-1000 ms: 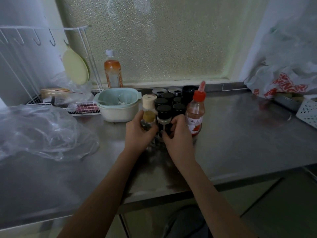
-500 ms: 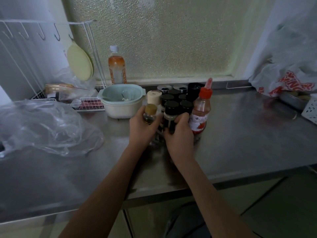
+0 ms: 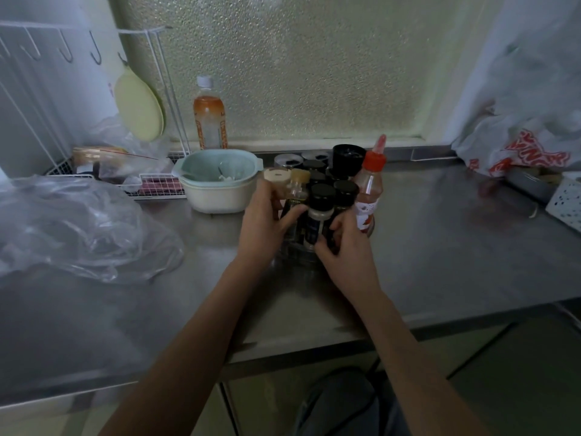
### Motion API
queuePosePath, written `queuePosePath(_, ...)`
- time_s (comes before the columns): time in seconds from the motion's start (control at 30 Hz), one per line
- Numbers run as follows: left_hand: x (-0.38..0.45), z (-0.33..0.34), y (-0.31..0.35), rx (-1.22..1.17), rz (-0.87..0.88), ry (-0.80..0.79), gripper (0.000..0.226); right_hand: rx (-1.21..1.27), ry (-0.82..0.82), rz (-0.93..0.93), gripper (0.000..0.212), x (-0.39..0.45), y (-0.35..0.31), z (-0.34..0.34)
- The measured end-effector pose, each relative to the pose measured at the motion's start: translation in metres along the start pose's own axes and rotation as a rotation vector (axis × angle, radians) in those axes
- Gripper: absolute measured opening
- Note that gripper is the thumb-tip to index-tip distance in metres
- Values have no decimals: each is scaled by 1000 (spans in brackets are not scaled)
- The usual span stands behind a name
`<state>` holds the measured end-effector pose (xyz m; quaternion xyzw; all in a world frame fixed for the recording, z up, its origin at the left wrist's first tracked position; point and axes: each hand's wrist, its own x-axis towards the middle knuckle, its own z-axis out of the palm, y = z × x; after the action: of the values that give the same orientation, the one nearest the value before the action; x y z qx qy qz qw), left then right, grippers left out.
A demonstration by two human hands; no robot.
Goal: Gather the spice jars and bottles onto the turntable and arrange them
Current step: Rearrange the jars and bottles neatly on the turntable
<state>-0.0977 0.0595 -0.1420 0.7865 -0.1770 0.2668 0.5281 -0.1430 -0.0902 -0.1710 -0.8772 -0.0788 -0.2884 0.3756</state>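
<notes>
A tight cluster of spice jars stands on a clear turntable (image 3: 294,258) in the middle of the steel counter. Most jars have black caps. A front black-capped jar (image 3: 319,212) has my right hand (image 3: 347,250) wrapped around its lower part. My left hand (image 3: 262,228) grips the small gold-capped bottle (image 3: 298,185) on the cluster's left side. Behind it stands a beige-lidded jar (image 3: 276,177). A red-capped squeeze bottle (image 3: 369,187) stands on the right side, and a tall black-lidded jar (image 3: 347,158) at the back. The turntable is mostly hidden by my hands.
A pale bowl with a mint insert (image 3: 218,180) sits just left of the cluster. An orange drink bottle (image 3: 209,116) stands by the window. A clear plastic bag (image 3: 72,228) lies at left, a wire rack (image 3: 78,99) behind it, and a white bag (image 3: 515,146) and basket (image 3: 566,199) at right.
Both hands stayed on the cluster. My right hand slid lower on the front black-capped jar. The gold-capped bottle in my left hand shifted back, closer to the beige-lidded jar.
</notes>
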Motion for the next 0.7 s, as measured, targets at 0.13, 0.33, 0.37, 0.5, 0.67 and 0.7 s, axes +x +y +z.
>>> queuePosePath(0.13, -4, -1, -6, 92, 1, -85, 36, 5, 23, -23, 26, 0, 3, 2)
queuePosePath(0.33, -8, -7, -5, 169, 18, -165, 54, 11, 46, -45, 25, -2, 4, 0)
queuePosePath(0.37, -9, -7, -4, 167, 15, -164, 59, 17, 48, -39, 25, -2, 3, -1)
queuePosePath(0.5, -11, -2, 1, 189, 9, -113, 73, 41, 37, -44, 24, -4, 3, -3)
queuePosePath(0.67, -9, -3, -6, 162, -32, -112, 66, -12, 56, 2, 25, -1, 8, 3)
queuePosePath(0.7, -8, -3, -7, 160, -35, -120, 64, -26, 62, -12, 27, -1, 8, 5)
